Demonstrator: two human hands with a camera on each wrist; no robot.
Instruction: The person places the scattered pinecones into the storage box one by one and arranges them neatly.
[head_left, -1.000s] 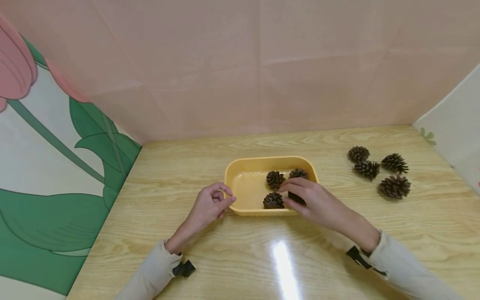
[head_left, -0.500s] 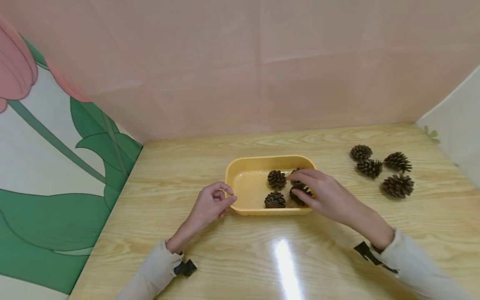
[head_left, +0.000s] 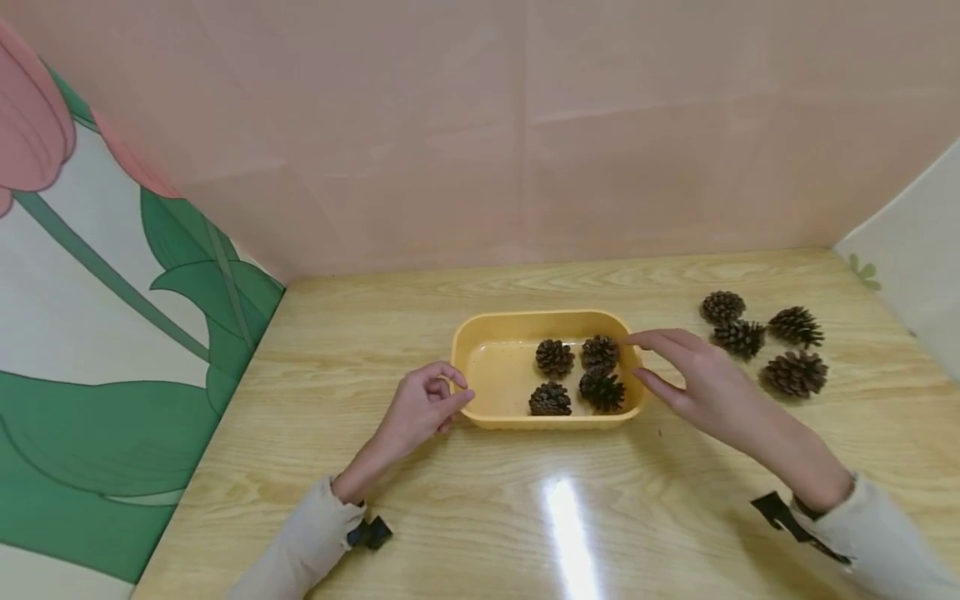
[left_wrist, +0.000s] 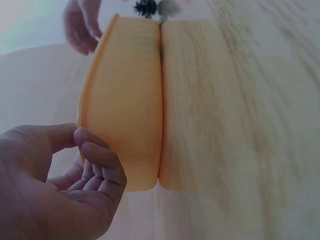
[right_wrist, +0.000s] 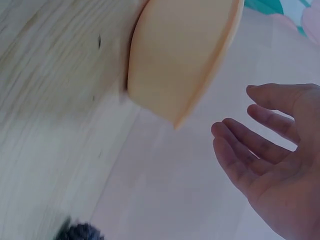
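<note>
Left hand (head_left: 422, 408) pinches the tub (head_left: 551, 423), right hand (head_left: 716, 392) has fingers apart, and pine cones (head_left: 796, 372) look light, prickly, best held round the middle.

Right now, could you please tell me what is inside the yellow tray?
The yellow tray holds four pine cones, from its middle to its right end; its floor shows at left. What lies directly beneath the cones cannot be seen.
</note>
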